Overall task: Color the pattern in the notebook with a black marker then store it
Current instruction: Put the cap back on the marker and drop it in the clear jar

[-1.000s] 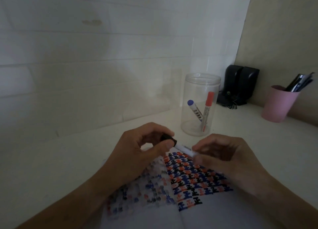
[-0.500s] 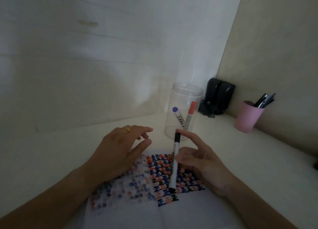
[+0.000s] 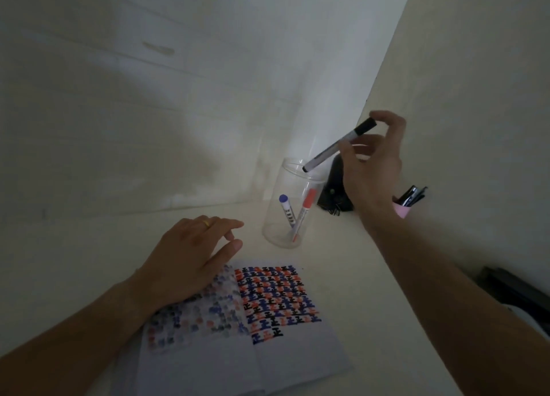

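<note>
Over clear jar (image 3: 285, 217) — capped marker (image 3: 339, 145) pinched in R hand (image 3: 372, 169); L hand (image 3: 184, 261) loose, empty (notebook (image 3: 268, 351) part-hidden).

The scene is dimly lit, with a grey-green cast. A soft brighter patch is seen on the wall (image 3: 208, 104) toward 12 o'clock, fading into shadow at 9 o'clock. Faint highlights are caught on the rim of the clear jar (image 3: 290, 205). Straight edges are bowed by wide-angle distortion toward the borders. Fine detail is softened throughout by noise.
</note>
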